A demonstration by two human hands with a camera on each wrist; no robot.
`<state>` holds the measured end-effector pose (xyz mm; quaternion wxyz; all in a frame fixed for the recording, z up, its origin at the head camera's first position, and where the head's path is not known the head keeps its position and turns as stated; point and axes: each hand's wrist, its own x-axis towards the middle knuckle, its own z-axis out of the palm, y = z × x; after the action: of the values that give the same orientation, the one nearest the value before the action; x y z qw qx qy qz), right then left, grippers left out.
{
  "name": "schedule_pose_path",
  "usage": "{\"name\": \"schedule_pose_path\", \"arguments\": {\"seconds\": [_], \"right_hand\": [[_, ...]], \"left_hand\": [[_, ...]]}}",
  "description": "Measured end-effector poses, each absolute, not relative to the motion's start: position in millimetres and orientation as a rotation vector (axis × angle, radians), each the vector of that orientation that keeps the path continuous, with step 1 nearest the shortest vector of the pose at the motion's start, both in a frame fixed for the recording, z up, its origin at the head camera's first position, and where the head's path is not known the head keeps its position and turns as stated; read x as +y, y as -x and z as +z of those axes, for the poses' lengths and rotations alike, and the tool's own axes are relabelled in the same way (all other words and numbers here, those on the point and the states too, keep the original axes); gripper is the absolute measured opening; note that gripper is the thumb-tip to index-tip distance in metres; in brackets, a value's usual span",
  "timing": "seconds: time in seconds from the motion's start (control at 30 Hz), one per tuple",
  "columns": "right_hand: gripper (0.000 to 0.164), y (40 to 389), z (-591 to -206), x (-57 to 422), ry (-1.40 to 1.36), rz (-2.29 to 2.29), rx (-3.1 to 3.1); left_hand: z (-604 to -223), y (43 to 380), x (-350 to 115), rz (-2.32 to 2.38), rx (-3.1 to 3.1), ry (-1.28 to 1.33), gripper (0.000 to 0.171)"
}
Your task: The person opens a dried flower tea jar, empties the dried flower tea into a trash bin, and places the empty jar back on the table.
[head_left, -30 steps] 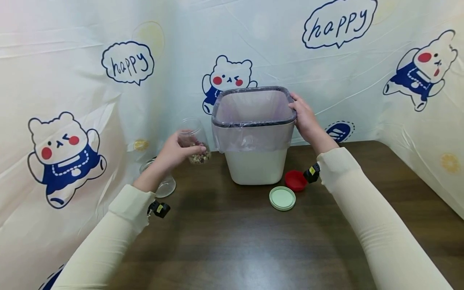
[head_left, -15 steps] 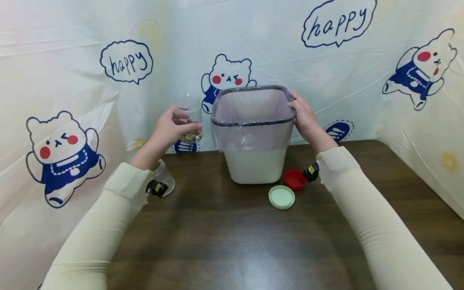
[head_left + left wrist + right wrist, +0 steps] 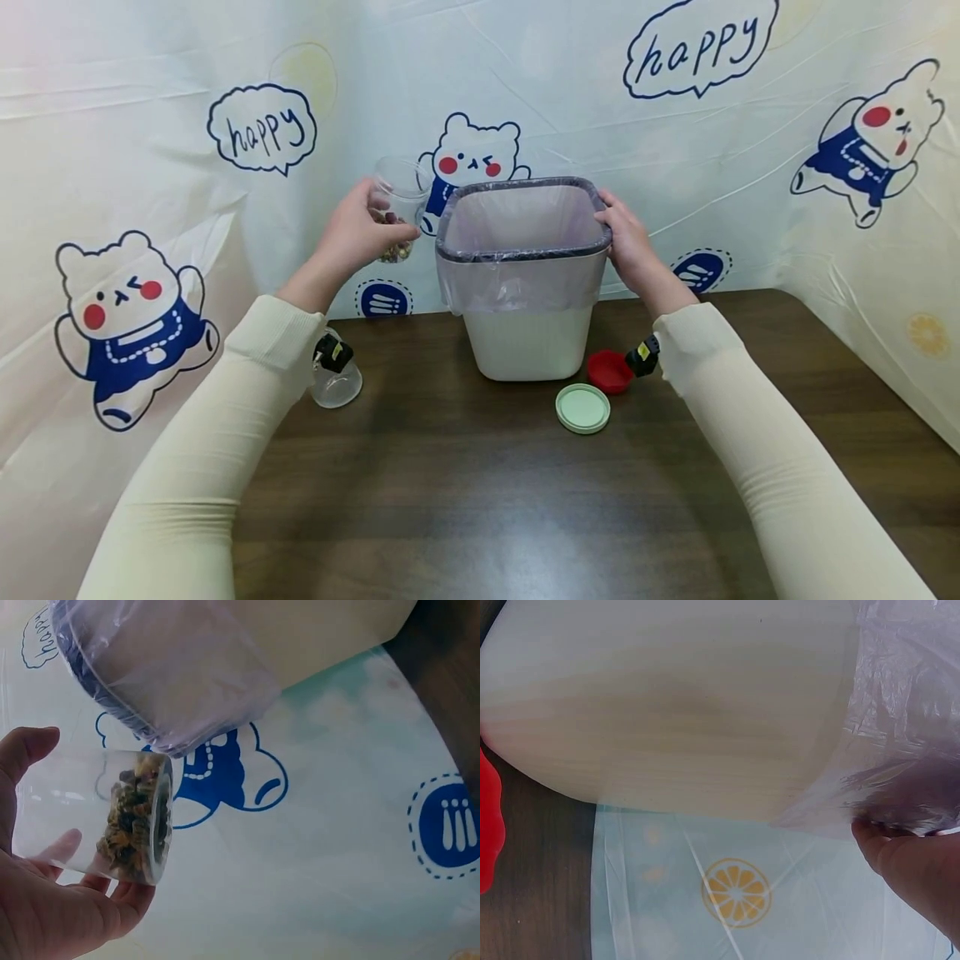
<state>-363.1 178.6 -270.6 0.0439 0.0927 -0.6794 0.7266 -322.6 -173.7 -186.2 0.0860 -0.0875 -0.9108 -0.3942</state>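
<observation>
My left hand (image 3: pixel 351 229) grips a clear jar (image 3: pixel 67 795) around its side, raised to the height of the bin's rim and just left of it. Dried bits that look like flowers or tea (image 3: pixel 131 825) lie in the jar's bottom end. The white trash bin (image 3: pixel 528 346) stands upright on the table, lined with a thin translucent bag (image 3: pixel 517 283) folded over its dark rim. At the bin's right rim, my right hand (image 3: pixel 628 242) holds the edge, fingers over the bag, as the right wrist view also shows.
A second clear jar (image 3: pixel 337 387) stands on the wooden table (image 3: pixel 450 483) under my left forearm, partly hidden by the wrist camera. Before the bin lie a pale green lid (image 3: pixel 583 408) and a red lid (image 3: pixel 611 372). A printed curtain (image 3: pixel 360 67) hangs right behind the table.
My left hand has lifted the jar from near table height up to the bin's rim, tilting it slightly toward the bin. My right hand has stayed on the rim.
</observation>
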Motion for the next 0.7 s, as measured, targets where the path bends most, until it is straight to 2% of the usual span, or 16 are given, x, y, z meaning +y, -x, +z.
{"name": "schedule_pose_path", "arguments": {"seconds": [0.37,0.7], "right_hand": [[0.057,364.6,-271.1,178.1,-0.311,2.258,-2.034],[0.058,364.3,-270.5,178.2,-0.326,2.270,-2.019]], "left_hand": [[-170.7,333.6,-157.9,-0.978,-2.772,0.303,0.067],[-160.1,344.3,-142.6,-0.725,-2.813,0.255,0.075]]}}
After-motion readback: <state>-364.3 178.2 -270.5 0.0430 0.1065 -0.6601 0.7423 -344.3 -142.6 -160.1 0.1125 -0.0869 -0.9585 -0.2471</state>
